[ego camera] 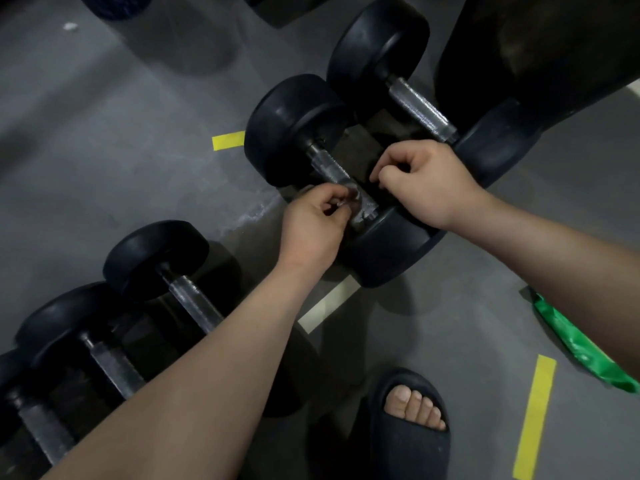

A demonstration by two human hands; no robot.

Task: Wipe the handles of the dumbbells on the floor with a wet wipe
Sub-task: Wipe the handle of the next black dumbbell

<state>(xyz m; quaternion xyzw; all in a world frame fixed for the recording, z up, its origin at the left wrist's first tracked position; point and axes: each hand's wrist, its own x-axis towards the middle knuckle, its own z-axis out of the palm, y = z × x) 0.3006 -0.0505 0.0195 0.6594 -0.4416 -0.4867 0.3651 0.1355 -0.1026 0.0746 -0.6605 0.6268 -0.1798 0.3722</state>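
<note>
Several black dumbbells with knurled metal handles lie on the grey floor. My left hand (315, 223) pinches a pale wet wipe (360, 211) against the near end of the middle dumbbell's handle (330, 168). My right hand (427, 181) is just right of that handle with its wrist over the dumbbell's near head (391, 251); its fingers are curled and I see nothing in them. Another dumbbell handle (422, 110) lies behind it. More dumbbell handles (194, 299) lie at the lower left, partly hidden by my left forearm.
A green packet (581, 348) lies on the floor at the right, under my right forearm. Yellow tape strips (228, 140) mark the floor, another strip (535, 417) near my foot in a dark slipper (412, 427). A large dark object (536, 46) fills the upper right.
</note>
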